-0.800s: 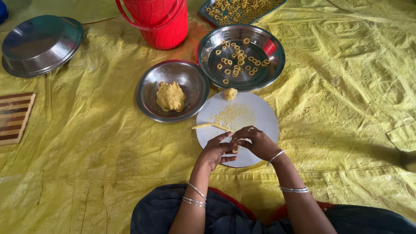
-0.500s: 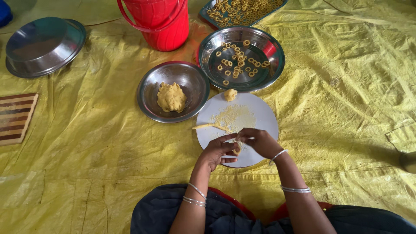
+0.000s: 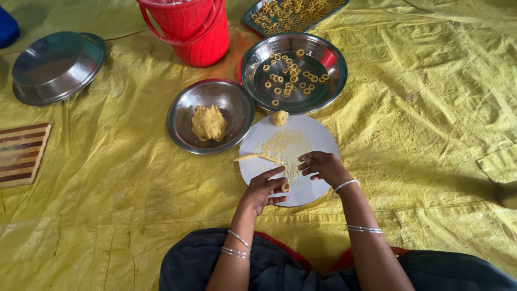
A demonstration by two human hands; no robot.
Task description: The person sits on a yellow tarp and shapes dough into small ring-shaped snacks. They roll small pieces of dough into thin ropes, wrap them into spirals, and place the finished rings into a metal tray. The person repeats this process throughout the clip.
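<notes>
By your left hand you see a white board, pale yellow dough in a silver bowl, a red bucket beyond, yellow sheet beneath.

Shiny steel bowls, glossy plastic bucket, crinkled yellow tarp.

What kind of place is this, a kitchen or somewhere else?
Probably a floor-level snack-making spot rather than a fitted kitchen: a yellow tarp covers the ground, with a steel bowl of dough and a pan of small dough rings set out.
</notes>
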